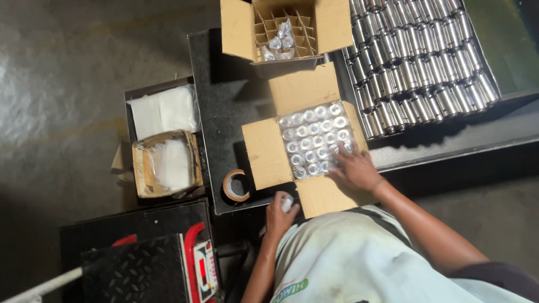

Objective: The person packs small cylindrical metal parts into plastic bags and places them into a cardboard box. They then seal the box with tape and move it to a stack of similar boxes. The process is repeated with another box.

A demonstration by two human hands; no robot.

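Over the open carton [269, 154] packed with wrapped metal cylinders [314, 137], the right hand [353, 168] lies spread, fingers flat on the near-right rows. Just beside its near flap, the left hand [279, 213] grips one wrapped cylinder [287, 203], nearer the body.

full box [314, 140]: brown carton sitting open mid-table
divider box [283, 28]: sitting behind it
scale screen [206, 270]: glowing red, bottom left
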